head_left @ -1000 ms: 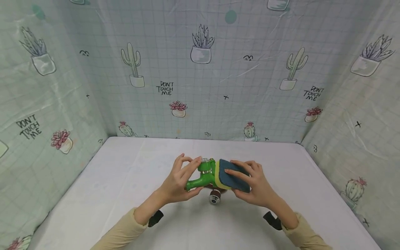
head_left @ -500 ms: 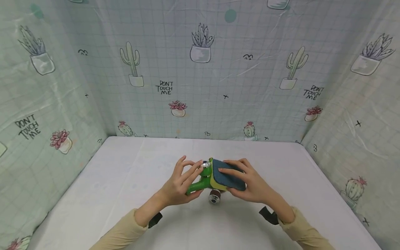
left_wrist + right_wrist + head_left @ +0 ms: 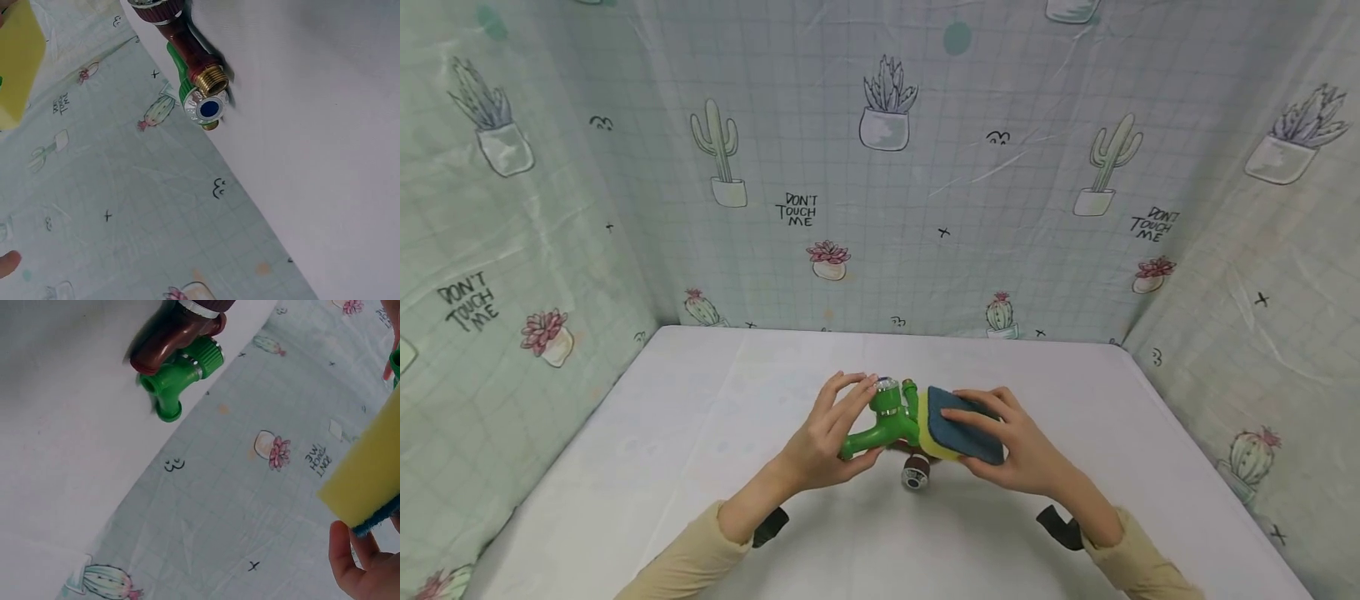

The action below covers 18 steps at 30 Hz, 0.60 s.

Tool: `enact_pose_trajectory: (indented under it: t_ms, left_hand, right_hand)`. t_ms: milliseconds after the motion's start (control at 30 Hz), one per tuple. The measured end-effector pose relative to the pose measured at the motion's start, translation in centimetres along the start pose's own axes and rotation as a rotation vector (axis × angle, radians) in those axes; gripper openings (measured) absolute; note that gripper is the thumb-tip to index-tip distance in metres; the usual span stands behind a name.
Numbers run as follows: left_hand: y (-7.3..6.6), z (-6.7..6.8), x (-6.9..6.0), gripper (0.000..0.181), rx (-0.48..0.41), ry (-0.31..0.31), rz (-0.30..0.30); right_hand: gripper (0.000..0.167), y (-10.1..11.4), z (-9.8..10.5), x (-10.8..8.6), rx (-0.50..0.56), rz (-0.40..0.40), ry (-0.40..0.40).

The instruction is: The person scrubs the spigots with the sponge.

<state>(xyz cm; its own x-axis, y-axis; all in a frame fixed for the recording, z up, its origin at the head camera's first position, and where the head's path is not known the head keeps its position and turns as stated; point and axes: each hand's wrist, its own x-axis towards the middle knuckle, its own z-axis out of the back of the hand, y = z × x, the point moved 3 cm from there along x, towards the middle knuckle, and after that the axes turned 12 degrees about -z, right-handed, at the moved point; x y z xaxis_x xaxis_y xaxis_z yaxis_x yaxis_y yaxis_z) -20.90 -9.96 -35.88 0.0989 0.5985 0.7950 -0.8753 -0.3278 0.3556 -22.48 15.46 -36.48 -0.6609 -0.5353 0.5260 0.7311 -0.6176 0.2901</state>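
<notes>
i see left grip (image 3: 823,442) holding a green tap (image 3: 891,428) above the counter (image 3: 715,492), right grip (image 3: 1018,446) clasping a sponge (image 3: 962,427) at its side. brown tap (image 3: 170,345) and second green tap (image 3: 185,370) lie below.

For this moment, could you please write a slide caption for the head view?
Left hand holds a green tap; right hand grips a yellow-and-blue sponge.

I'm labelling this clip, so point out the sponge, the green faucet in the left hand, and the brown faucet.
Sponge (image 3: 958,437), head view: its blue face.
Green faucet (image 3: 895,427), head view: its body.
Brown faucet (image 3: 166,342), right wrist view: its body.
</notes>
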Motion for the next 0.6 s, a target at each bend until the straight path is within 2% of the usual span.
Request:
enact_pose_trajectory:
  t_ms: [133, 267, 367, 600]
  left_hand:
    - [0.1, -0.3, -0.1, 0.075, -0.115, 0.066, 0.111]
    - [0.0, -0.6, -0.1, 0.08, -0.127, 0.112, 0.173]
    - [0.0, -0.8, 0.0, 0.082, -0.093, 0.124, 0.17]
    - [-0.1, -1.2, 0.6, 0.083, 0.103, 0.151, 0.107]
  right_hand:
    - [0.045, 0.4, 0.0, -0.1, -0.072, 0.073, -0.126]
    - [0.044, 1.2, 0.0, 0.3, -0.124, 0.127, -0.226]
    - [0.043, 1.8, -0.2, 0.6, -0.162, 0.163, -0.27]
    - [0.04, 3.2, -0.8, 1.1, -0.222, 0.245, -0.319]
